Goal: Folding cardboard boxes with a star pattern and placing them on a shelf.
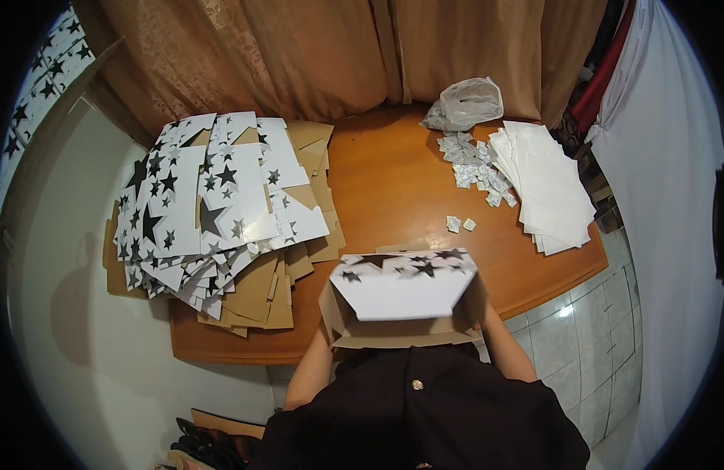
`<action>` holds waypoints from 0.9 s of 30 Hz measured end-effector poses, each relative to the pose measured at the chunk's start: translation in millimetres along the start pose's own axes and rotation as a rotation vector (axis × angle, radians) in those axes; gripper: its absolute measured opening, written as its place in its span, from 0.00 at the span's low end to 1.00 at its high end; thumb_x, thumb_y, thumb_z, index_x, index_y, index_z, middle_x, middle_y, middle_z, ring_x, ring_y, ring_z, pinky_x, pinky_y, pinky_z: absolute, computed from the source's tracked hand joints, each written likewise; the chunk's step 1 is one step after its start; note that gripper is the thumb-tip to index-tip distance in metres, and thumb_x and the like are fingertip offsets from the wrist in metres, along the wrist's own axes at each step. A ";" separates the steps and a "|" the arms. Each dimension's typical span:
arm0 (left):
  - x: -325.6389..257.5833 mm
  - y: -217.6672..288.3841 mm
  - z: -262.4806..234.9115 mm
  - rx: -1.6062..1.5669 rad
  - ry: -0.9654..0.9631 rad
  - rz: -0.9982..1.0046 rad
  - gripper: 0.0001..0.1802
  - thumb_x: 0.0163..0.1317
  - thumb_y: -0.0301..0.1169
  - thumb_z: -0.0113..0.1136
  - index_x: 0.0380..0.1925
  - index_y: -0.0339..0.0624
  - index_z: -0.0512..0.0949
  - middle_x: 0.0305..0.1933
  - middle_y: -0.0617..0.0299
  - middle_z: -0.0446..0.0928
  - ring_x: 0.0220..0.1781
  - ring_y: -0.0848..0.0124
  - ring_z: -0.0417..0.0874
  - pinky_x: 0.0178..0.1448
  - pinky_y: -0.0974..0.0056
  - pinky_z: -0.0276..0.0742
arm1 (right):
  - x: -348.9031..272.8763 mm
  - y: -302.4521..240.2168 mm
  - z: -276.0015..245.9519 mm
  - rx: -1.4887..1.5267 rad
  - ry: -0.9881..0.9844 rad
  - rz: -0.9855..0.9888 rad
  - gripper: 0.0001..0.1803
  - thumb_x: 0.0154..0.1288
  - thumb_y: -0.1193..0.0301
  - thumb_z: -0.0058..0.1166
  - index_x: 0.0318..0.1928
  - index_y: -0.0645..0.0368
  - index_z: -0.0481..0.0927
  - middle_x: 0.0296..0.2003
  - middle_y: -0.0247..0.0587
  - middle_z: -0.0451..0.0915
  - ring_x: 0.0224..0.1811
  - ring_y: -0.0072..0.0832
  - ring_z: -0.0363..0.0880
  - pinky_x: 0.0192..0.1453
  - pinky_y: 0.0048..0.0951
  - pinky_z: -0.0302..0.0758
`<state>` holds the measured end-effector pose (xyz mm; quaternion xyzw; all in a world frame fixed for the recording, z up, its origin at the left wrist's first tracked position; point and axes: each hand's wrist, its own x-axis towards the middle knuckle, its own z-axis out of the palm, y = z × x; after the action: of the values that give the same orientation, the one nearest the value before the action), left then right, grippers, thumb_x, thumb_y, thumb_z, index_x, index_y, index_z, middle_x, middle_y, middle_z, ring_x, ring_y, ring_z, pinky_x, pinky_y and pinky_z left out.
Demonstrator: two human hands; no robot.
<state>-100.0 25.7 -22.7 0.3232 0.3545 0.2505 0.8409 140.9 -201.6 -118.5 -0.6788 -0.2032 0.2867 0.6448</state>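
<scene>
We find an open cardboard box (405,296) by the near edge of the wooden table (377,180), in front of the wearer's dark shirt (456,411). Its white flap carries black and grey stars; its inner walls are plain brown. The left hand (324,332) is at the box's left side, the right hand (482,315) at its right side. The box conceals most of both hands, so we cannot tell how the fingers of either are set. On the left of the table we note a broad, uneven heap of flat star-printed cartons (240,196). At the far right lie small pale packets (473,166) below a plastic bag (475,103), two of them apart and nearer. Right of these lies a stack of white paper (548,188), its sheets slightly fanned.
</scene>
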 end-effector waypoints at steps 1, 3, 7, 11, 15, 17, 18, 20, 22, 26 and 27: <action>6.6 4.7 -14.5 0.025 -0.008 0.007 0.19 0.66 0.48 0.46 0.35 0.46 0.78 0.30 0.63 0.78 0.31 0.69 0.80 0.39 0.62 0.79 | 9.6 -0.9 -3.8 0.067 0.034 0.246 0.24 0.68 0.55 0.39 0.40 0.65 0.79 0.34 0.42 0.80 0.38 0.27 0.77 0.42 0.29 0.73; 16.1 5.0 -37.2 0.076 -0.026 0.018 0.19 0.66 0.48 0.46 0.35 0.46 0.78 0.31 0.63 0.78 0.31 0.69 0.80 0.39 0.62 0.79 | 22.6 10.8 -15.5 -0.383 0.033 0.321 0.25 0.66 0.57 0.40 0.33 0.69 0.79 0.28 0.48 0.81 0.34 0.26 0.78 0.37 0.29 0.72; 50.6 7.6 -56.4 0.160 0.001 0.062 0.19 0.66 0.48 0.46 0.35 0.46 0.78 0.31 0.63 0.78 0.32 0.69 0.80 0.40 0.61 0.78 | 22.9 -34.0 1.0 -0.636 0.019 0.372 0.26 0.65 0.56 0.42 0.32 0.71 0.79 0.28 0.54 0.81 0.31 0.32 0.79 0.38 0.35 0.73; 71.9 -24.9 -53.7 0.270 -0.016 0.079 0.19 0.66 0.47 0.46 0.35 0.46 0.79 0.31 0.63 0.78 0.32 0.69 0.80 0.40 0.61 0.78 | 39.7 28.4 -21.1 0.090 -0.033 0.264 0.19 0.63 0.55 0.45 0.43 0.55 0.80 0.38 0.42 0.81 0.41 0.44 0.78 0.52 0.48 0.68; 79.5 -57.8 -76.5 0.374 -0.060 0.104 0.19 0.65 0.47 0.47 0.35 0.45 0.79 0.32 0.63 0.78 0.33 0.68 0.80 0.41 0.61 0.77 | 13.1 24.7 -29.3 -0.173 0.100 0.238 0.19 0.63 0.55 0.45 0.44 0.53 0.79 0.41 0.41 0.79 0.45 0.43 0.76 0.54 0.50 0.65; 101.2 -56.1 -75.8 0.427 -0.081 0.121 0.19 0.65 0.47 0.47 0.35 0.45 0.79 0.32 0.63 0.78 0.33 0.68 0.80 0.42 0.60 0.77 | 9.9 18.4 -31.0 -0.302 0.163 0.225 0.19 0.63 0.55 0.45 0.45 0.53 0.79 0.43 0.40 0.78 0.47 0.43 0.74 0.55 0.51 0.63; 101.7 -63.1 -87.8 0.455 -0.093 0.126 0.19 0.65 0.47 0.47 0.35 0.45 0.79 0.32 0.63 0.78 0.33 0.68 0.80 0.42 0.60 0.77 | 2.6 18.2 -35.3 -0.367 0.195 0.222 0.19 0.63 0.55 0.45 0.45 0.52 0.79 0.44 0.40 0.78 0.47 0.42 0.74 0.56 0.51 0.62; 132.3 -50.7 -80.3 0.508 -0.104 0.152 0.19 0.65 0.47 0.47 0.34 0.45 0.79 0.32 0.63 0.78 0.33 0.68 0.80 0.42 0.60 0.77 | 24.0 2.2 -19.0 -0.494 0.244 0.203 0.19 0.63 0.55 0.45 0.46 0.51 0.79 0.45 0.40 0.77 0.49 0.42 0.73 0.57 0.52 0.61; 134.8 -54.4 -95.3 0.557 -0.104 0.176 0.19 0.65 0.47 0.47 0.34 0.45 0.79 0.33 0.63 0.78 0.34 0.68 0.80 0.42 0.60 0.77 | 35.6 -2.9 -18.9 -0.626 0.280 0.187 0.19 0.64 0.54 0.45 0.47 0.50 0.78 0.47 0.39 0.76 0.51 0.41 0.71 0.58 0.53 0.59; 141.6 -57.8 -123.2 0.663 -0.093 0.232 0.19 0.65 0.47 0.47 0.34 0.45 0.79 0.33 0.63 0.78 0.34 0.67 0.80 0.43 0.59 0.76 | 52.2 -30.5 0.2 -0.878 0.341 0.137 0.19 0.64 0.54 0.44 0.48 0.48 0.78 0.50 0.38 0.74 0.55 0.40 0.69 0.60 0.55 0.56; 139.8 -57.9 -118.5 0.687 -0.096 0.242 0.19 0.65 0.47 0.47 0.34 0.45 0.79 0.33 0.63 0.78 0.34 0.67 0.80 0.43 0.59 0.76 | 56.6 -34.7 1.0 -0.946 0.362 0.126 0.19 0.64 0.54 0.44 0.48 0.48 0.77 0.51 0.38 0.74 0.56 0.40 0.68 0.61 0.55 0.55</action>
<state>-91.5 121.4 -189.2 0.6376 0.3372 0.1992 0.6633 186.2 -161.4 -91.3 -0.9461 -0.1545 0.0795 0.2735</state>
